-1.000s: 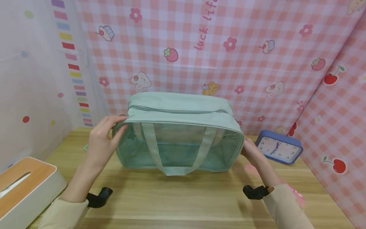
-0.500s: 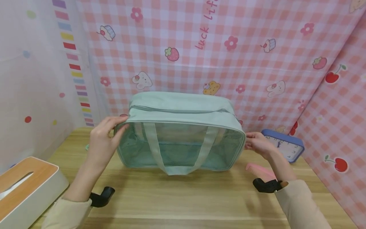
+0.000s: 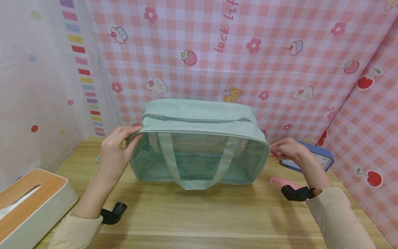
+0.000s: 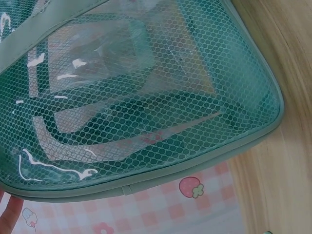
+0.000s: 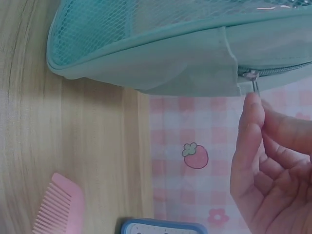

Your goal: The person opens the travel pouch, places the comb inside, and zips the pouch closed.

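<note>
A mint-green handbag [image 3: 199,145] with see-through mesh sides stands upright on the wooden table [image 3: 192,214], its strap hanging down in front. My left hand [image 3: 115,148] grips its upper left corner, thumb in front and fingers on the top edge. In the left wrist view only a fingertip [image 4: 10,214] shows at the bag's edge. At the bag's right end, my right hand [image 3: 290,149] pinches a metal zipper pull [image 5: 256,87] between thumb and index finger. The slider sits at that end of the zipper [image 5: 287,69], and the teeth beyond it look parted.
A tissue box [image 3: 37,204] with a wooden lid stands at the left. At the right lie a pink comb [image 3: 278,181], partly behind my wrist, and a blue-framed clock [image 3: 323,159]. A pink checkered cloth [image 3: 199,69] hangs close behind the bag.
My right hand has come out from behind the bag's right end and moved rightward, uncovering part of the comb and covering more of the clock. The left hand keeps its grip; the bag stays put.
</note>
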Demonstrator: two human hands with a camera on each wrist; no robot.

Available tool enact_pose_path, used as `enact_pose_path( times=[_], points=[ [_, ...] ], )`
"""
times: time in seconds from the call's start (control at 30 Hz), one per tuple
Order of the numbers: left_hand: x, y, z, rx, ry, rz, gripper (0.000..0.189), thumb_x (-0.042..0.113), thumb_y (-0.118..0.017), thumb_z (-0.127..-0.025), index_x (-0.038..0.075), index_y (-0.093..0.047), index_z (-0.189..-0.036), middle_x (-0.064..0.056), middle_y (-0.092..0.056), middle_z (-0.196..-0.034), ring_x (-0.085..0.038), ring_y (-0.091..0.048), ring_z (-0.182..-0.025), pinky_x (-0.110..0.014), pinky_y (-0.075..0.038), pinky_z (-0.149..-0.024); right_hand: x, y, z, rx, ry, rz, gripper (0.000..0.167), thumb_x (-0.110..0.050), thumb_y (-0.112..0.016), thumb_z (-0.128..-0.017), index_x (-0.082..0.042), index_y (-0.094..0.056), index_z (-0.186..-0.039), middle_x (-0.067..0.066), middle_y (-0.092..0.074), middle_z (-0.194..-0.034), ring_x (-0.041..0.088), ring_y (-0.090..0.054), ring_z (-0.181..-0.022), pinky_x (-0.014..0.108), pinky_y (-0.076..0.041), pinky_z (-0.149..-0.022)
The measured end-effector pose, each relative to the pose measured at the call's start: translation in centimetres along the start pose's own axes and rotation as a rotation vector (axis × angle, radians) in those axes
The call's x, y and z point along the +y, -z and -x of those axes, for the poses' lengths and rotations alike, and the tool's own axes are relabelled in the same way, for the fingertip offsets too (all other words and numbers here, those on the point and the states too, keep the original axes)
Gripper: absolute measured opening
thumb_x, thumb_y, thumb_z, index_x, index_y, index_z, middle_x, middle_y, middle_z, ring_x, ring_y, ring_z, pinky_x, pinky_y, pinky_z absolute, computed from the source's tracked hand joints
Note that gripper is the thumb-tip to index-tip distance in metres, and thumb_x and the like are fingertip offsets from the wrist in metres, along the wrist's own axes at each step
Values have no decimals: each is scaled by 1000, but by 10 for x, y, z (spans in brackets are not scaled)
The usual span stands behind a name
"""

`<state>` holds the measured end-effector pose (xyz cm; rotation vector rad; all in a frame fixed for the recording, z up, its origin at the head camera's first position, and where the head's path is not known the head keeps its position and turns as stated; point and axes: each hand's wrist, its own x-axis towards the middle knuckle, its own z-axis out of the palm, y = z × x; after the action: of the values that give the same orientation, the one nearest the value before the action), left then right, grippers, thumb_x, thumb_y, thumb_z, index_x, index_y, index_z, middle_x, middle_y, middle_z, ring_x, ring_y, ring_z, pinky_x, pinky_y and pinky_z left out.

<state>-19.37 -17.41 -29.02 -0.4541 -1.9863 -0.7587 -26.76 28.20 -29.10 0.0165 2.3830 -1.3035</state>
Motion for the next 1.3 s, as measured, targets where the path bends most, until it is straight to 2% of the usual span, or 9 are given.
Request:
enact_pose_path(
  times=[0.13, 0.2, 0.33, 0.43, 0.63, 0.9, 1.13, 1.3],
  points=[
    [0, 0, 0, -3, 5, -1, 22, -5, -72, -72, -3, -69, -94, -16, -67, -86, -20, -58, -71, -6, -40, -67, -4, 3, 2, 6, 2, 11, 40, -8, -44, -95, 18, -42, -125, -11, -63, -71, -2, -59, -68, 16, -53, -67],
    [0, 0, 0, -2, 6, 1, 22, -4, -72, -72, -3, -69, -94, -15, -67, -85, -19, -57, -70, -7, -40, -66, -6, 5, 3, 7, 4, -4, 33, -8, -46, -94, 14, -50, -118, -11, -63, -70, -2, -59, -66, 16, -53, -67],
    [0, 0, 1, 0, 3, -2, 22, -4, -72, -73, -3, -69, -94, -15, -67, -85, -18, -56, -69, -8, -40, -65, -11, 8, 6, 0, 1, -64, 15, -9, -51, -91, -7, -66, -88, -10, -64, -67, -1, -59, -64, 16, -53, -65],
    [0, 0, 1, -1, 3, -1, 22, -4, -71, -73, -2, -69, -95, -15, -67, -86, -18, -56, -70, -8, -39, -65, -14, 10, 7, -11, -9, -107, 25, -9, -51, -91, -19, -64, -72, -11, -64, -66, -2, -59, -62, 16, -53, -64],
    [1, -1, 1, -3, 6, 3, 21, -3, -71, -74, -2, -69, -95, -15, -66, -86, -19, -57, -71, -9, -40, -65, -23, 14, 11, -22, -15, -181, 29, -10, -46, -94, -18, -64, -73, -11, -65, -67, -2, -60, -62, 14, -52, -64],
    [2, 0, 1, -4, 19, -2, 21, -4, -71, -74, -3, -69, -94, -16, -66, -86, -20, -58, -72, -5, -39, -66, -40, 18, 23, 11, -9, -238, 28, -14, -49, -94, -19, -65, -72, -10, -65, -67, -2, -59, -60, 13, -52, -62],
    [3, 0, 1, 8, 13, 18, 19, -4, -70, -74, -3, -69, -94, -15, -67, -87, -20, -58, -73, -4, -38, -68, -57, 19, 32, -28, -12, -375, 31, -13, -47, -95, -18, -67, -72, -7, -67, -67, 0, -61, -59, 13, -51, -59],
    [3, 0, 4, 13, 23, 20, 19, -3, -70, -75, -2, -69, -94, -15, -67, -88, -20, -59, -75, -2, -38, -69, -72, 14, 35, -17, 13, -395, 29, -14, -50, -94, -16, -69, -72, -6, -67, -67, 1, -62, -59, 13, -52, -58]
  ],
)
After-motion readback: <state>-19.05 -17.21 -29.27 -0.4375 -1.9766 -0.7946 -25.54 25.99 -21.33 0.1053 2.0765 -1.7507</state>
